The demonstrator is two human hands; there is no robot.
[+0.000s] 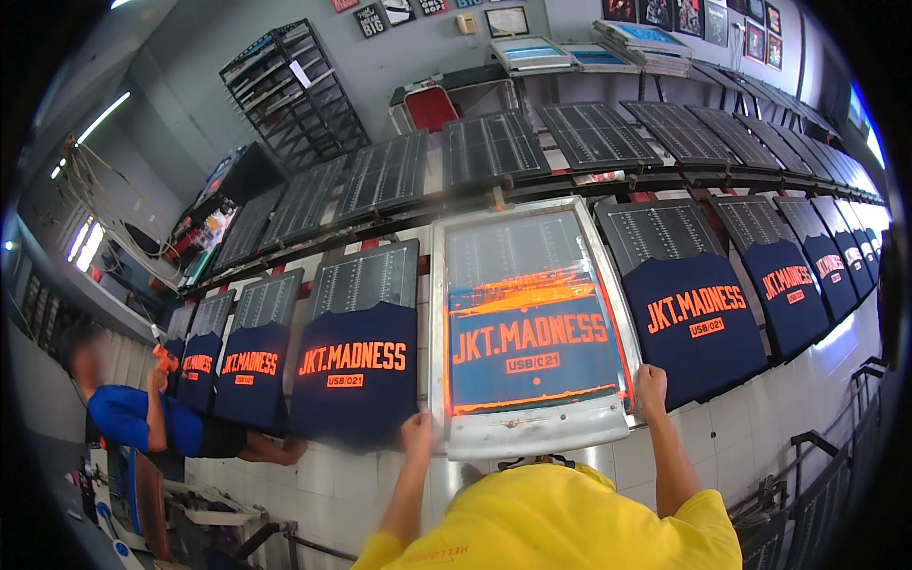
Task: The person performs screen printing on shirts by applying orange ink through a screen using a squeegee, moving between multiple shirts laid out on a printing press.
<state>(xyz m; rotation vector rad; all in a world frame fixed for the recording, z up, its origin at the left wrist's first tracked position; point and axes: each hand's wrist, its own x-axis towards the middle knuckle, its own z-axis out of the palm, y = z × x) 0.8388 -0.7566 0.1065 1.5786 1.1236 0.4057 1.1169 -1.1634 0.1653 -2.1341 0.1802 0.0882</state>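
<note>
A metal-edged printing screen (439, 313) lies over one of the boards in front of me. Through its mesh shows orange lettering on dark blue cloth, and wet orange ink (522, 293) is smeared in a band above the lettering. My left hand (416, 435) is closed at the near left edge of the screen's frame. On the opposite side my right hand (653, 389) is closed at the near right edge. Dark blue shirts with orange print lie on the neighbouring boards, one shirt (356, 404) to the left and another shirt (698, 356) to the right.
Behind runs a second row of black boards (494, 147). At the left stands a person (133, 418) in blue with an orange handheld tool (165, 359). A black rack (294, 90), a red chair (430, 109) and stacked screens (646, 47) are at the back.
</note>
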